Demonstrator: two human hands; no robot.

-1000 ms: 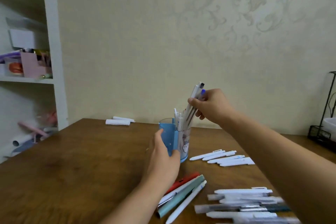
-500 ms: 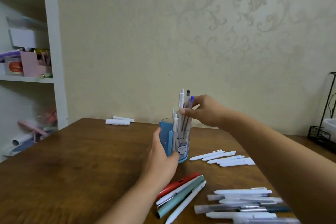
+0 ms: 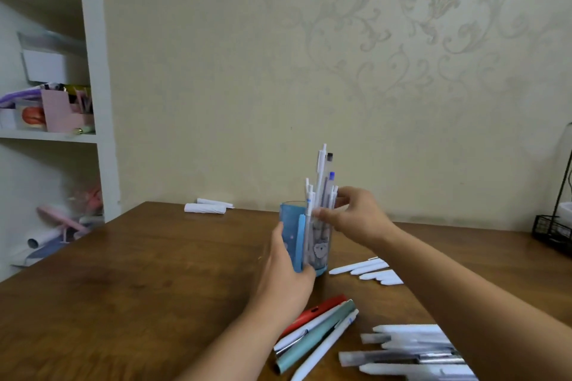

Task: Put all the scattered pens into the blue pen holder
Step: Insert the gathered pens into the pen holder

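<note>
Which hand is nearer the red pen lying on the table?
Left. The left hand grips the blue pen holder just above the red pen; the right hand is higher, at the holder's rim.

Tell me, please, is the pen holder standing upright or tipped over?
Upright: the pen holder stands on the table, pens pointing up.

A: What can't be made out?
B: The left hand (image 3: 286, 280) covers the blue pen holder (image 3: 291, 235)'s near side. The lower-right pen pile (image 3: 411, 356) is blurred, partly behind the right forearm.
A: Anything cropped?
B: The black wire rack (image 3: 554, 226), at the right edge.

Patterned beige wall (image 3: 309, 71), white shelving (image 3: 96, 71)
</note>
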